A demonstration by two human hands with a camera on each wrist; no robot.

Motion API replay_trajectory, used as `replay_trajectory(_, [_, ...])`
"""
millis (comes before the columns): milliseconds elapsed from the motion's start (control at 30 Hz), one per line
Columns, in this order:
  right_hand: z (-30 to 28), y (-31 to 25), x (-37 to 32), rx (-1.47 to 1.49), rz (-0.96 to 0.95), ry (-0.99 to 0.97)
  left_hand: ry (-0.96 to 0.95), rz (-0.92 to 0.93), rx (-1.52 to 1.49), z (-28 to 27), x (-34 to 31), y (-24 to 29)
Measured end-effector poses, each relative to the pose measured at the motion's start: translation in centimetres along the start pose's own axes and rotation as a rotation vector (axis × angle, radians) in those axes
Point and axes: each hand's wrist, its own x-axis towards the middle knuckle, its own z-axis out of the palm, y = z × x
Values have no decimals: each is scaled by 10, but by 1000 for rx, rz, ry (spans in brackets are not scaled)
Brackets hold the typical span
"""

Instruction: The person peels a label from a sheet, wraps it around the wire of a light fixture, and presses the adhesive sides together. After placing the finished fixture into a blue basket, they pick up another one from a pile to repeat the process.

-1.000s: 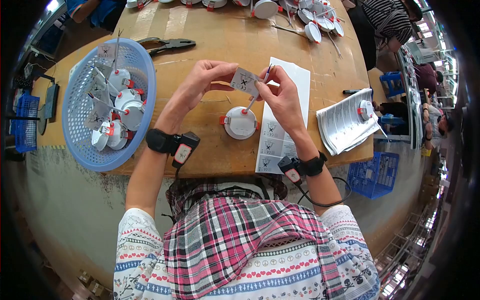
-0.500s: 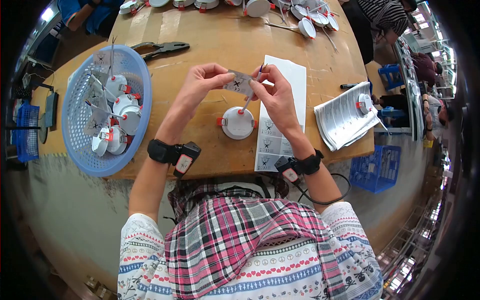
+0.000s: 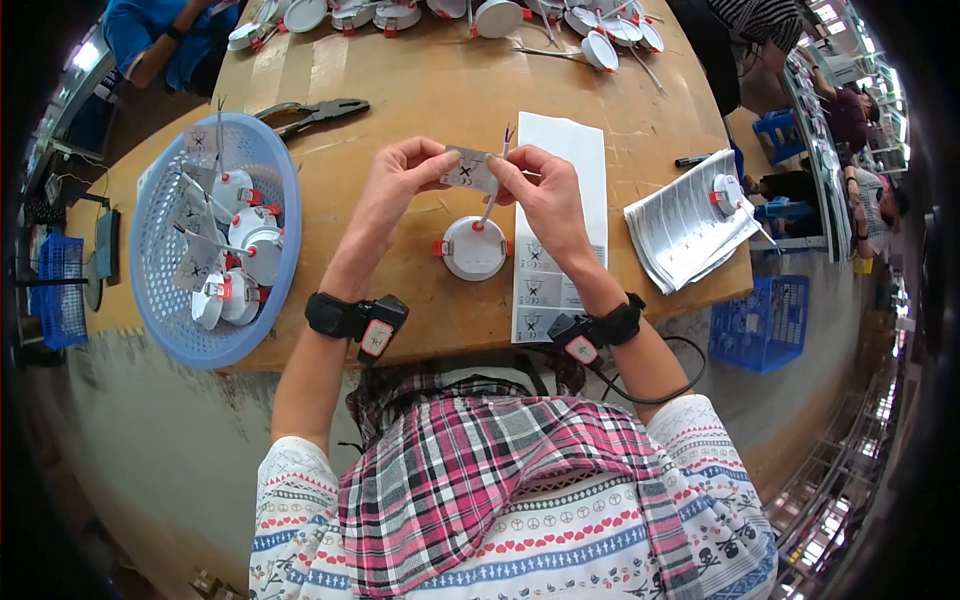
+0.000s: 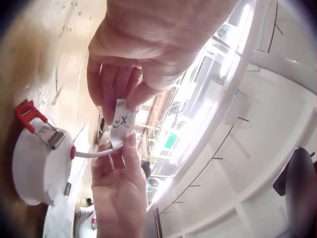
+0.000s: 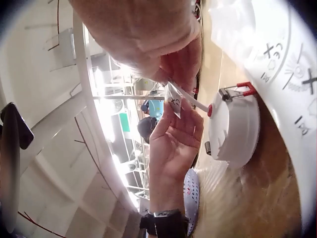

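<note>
Between both hands is a small silver-grey label (image 3: 467, 173) printed with a crossed-out bin and CE mark. My left hand (image 3: 392, 192) pinches its left end between thumb and fingers. The right hand (image 3: 550, 203) pinches the other end, right at the white cable (image 3: 488, 212) of a round downlight (image 3: 474, 252). This downlight lies back-up on the table below the hands, with red-tipped spring clips at its sides. Its cable rises to the label, as the left wrist view shows with the label (image 4: 122, 124) against it. Purple-tinted wire ends stick out above the right fingers.
A sheet of labels (image 3: 545, 291) lies right of the downlight. To the left, a blue basket (image 3: 287, 290) holds several labelled downlights; pliers (image 3: 325, 112) lie behind it. At right are stacked papers (image 3: 675, 235) with another downlight (image 3: 725, 194) on top. More downlights (image 3: 497, 18) line the far edge.
The label has turned from slanted to nearly level, with both hands still pinching it. The head view has shifted slightly. The downlight stays on the table below the hands.
</note>
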Motion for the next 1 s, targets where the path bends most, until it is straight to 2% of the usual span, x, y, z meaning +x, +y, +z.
replay_trajectory(267, [4, 1, 0, 44, -8, 38, 67, 50, 22, 5, -3, -1])
replay_trajectory(367, [-3, 4, 2, 58, 25, -110, 78, 42, 19, 3, -3, -1])
replay_trajectory(467, [-6, 7, 2, 9, 61, -132, 67, 36, 10, 4, 0, -3])
replay_trajectory(833, [1, 11, 0, -32, 43, 17, 145, 61, 71, 8, 0, -7])
replay_trajectory(933, [1, 13, -1, -2, 48, 24, 147, 4, -65, 9, -2, -5])
replay_trajectory(1000, [2, 13, -2, 29, 54, 32, 111, 40, 30, 9, -4, -7])
